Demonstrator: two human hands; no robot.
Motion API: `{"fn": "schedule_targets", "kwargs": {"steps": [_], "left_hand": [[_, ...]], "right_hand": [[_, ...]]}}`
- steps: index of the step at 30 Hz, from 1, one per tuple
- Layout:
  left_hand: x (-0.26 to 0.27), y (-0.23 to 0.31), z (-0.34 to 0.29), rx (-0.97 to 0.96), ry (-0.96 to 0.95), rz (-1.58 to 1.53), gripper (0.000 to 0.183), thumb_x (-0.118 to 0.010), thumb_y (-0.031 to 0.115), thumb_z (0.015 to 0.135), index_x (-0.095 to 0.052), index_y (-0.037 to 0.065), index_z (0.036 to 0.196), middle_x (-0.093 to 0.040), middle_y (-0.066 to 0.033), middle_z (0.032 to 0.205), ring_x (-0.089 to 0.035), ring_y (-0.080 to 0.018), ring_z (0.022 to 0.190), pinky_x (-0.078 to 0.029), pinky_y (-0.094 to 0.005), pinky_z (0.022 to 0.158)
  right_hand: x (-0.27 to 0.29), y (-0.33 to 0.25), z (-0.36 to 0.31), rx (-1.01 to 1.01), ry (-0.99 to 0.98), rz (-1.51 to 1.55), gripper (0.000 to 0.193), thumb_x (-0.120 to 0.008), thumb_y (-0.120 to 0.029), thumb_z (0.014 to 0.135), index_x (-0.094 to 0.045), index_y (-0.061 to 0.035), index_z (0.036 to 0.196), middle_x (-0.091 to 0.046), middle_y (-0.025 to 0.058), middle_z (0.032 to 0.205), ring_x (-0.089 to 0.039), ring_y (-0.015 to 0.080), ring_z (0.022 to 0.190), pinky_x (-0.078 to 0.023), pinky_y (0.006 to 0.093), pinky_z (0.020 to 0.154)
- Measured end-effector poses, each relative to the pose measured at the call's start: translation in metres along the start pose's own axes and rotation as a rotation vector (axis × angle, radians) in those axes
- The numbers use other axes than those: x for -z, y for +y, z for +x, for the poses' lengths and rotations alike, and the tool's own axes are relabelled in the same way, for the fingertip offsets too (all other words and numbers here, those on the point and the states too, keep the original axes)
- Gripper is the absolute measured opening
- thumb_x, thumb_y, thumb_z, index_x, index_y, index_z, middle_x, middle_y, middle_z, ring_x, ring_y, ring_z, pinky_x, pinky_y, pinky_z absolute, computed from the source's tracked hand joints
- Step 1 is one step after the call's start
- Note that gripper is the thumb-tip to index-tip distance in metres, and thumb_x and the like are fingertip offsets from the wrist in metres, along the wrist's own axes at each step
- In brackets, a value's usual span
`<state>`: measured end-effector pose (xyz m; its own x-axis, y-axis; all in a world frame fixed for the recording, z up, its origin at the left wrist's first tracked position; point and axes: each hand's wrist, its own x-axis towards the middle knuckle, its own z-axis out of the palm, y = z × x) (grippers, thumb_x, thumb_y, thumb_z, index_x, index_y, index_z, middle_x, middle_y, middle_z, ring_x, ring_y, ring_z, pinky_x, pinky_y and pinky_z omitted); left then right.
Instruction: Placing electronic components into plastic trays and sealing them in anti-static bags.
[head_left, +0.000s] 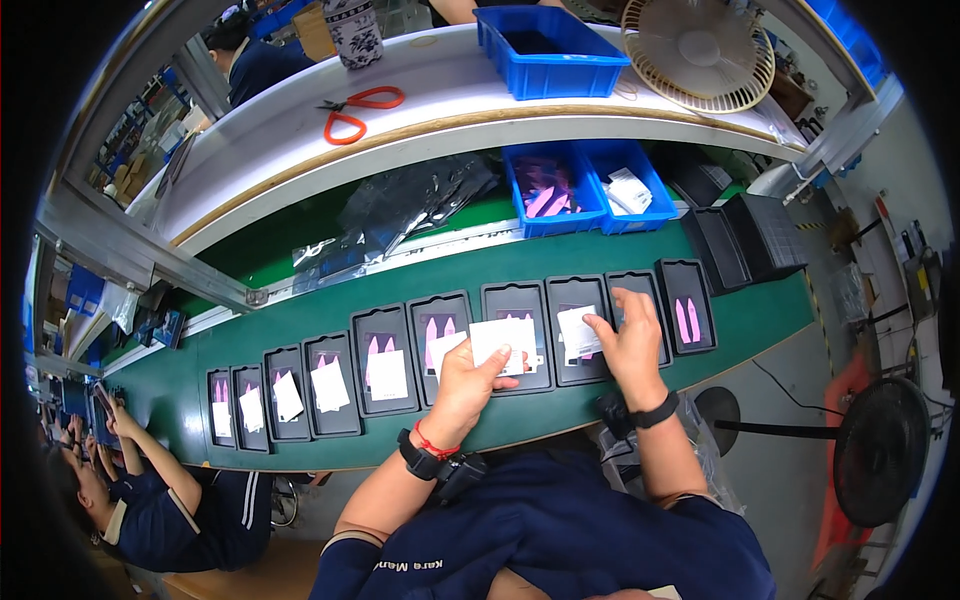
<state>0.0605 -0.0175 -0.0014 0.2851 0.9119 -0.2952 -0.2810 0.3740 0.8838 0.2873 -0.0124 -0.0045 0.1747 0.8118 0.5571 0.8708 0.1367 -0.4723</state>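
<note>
In the head view, the left hand (462, 388), just below the frame's centre, grips a small stack of white paper slips (497, 343), thumb on top; the right hand (636, 350), right of centre, has thumb and fingers parted wide beside a white slip (577, 338) lying in a black tray (583, 376), and whether the thumb touches it I cannot tell. The step in hand looks like laying slips over pink pointed strips (688, 320), which lie uncovered in the rightmost tray (684, 276); the next move seems to call for a single slip pinched from the stack and set flat there. Those strips point toward the frame's top, long axes nearly vertical; the slip by the right hand also runs roughly up and down, slightly tilted, while the stack's long axis is unclear under the thumb
</note>
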Motion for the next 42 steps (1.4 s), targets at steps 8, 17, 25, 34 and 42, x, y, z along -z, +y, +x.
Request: {"fn": "schedule_targets", "kwargs": {"steps": [8, 17, 25, 34, 42], "left_hand": [[-0.05, -0.015, 0.012, -0.318, -0.329, 0.648, 0.041, -0.063, 0.011, 0.086, -0.049, -0.002, 0.122, -0.059, -0.0172, 0.118, -0.056, -0.0283, 0.113, -0.047, -0.0334, 0.091], [-0.038, -0.037, 0.015, -0.577, -0.563, 1.462, 0.046, -0.062, 0.021, 0.083, -0.051, 0.008, 0.126, -0.038, -0.0165, 0.14, -0.028, -0.0327, 0.136, -0.021, -0.0625, 0.105], [-0.035, -0.005, -0.001, -0.709, -0.315, 1.221, 0.035, -0.068, 0.017, 0.08, -0.061, 0.006, 0.112, -0.043, -0.0191, 0.136, -0.036, -0.0365, 0.131, -0.029, -0.0524, 0.105], [0.016, 0.028, -0.027, -0.708, 0.017, 1.035, 0.013, -0.066, 0.007, 0.079, -0.067, 0.001, 0.09, -0.064, -0.0169, 0.104, -0.059, -0.0333, 0.108, -0.046, -0.0389, 0.091], [0.03, 0.028, -0.039, -0.766, 0.043, 1.043, 0.011, -0.066, 0.004, 0.076, -0.067, 0.0, 0.087, -0.065, -0.0173, 0.099, -0.062, -0.0331, 0.099, -0.049, -0.0385, 0.085]], "right_hand": [[0.028, 0.017, -0.006, -0.37, -0.172, 0.66, 0.009, -0.065, -0.004, 0.08, -0.059, 0.0006, 0.086, -0.063, 0.0085, 0.078, -0.06, 0.0129, 0.069, -0.046, 0.0271, 0.062], [0.043, 0.062, 0.084, 0.038, -0.008, -0.104, 0.024, -0.07, -0.014, 0.073, -0.059, -0.0003, 0.089, -0.06, 0.0134, 0.077, -0.056, 0.0317, 0.075, -0.044, 0.0435, 0.069], [-0.048, 0.098, 0.2, -0.025, -0.643, -0.522, 0.025, -0.059, -0.01, 0.077, -0.067, -0.0038, 0.099, -0.066, 0.02, 0.096, -0.061, 0.0342, 0.099, -0.043, 0.0431, 0.087], [-0.055, 0.092, 0.188, 0.347, -0.197, -0.645, 0.009, -0.058, -0.007, 0.071, -0.067, -0.0076, 0.074, -0.065, 0.0125, 0.069, -0.062, 0.0259, 0.075, -0.042, 0.0384, 0.073], [-0.03, 0.091, 0.174, 0.373, -0.081, -0.596, 0.009, -0.057, -0.009, 0.072, -0.063, -0.0114, 0.066, -0.062, 0.0072, 0.065, -0.058, 0.023, 0.071, -0.041, 0.0369, 0.068]]}}
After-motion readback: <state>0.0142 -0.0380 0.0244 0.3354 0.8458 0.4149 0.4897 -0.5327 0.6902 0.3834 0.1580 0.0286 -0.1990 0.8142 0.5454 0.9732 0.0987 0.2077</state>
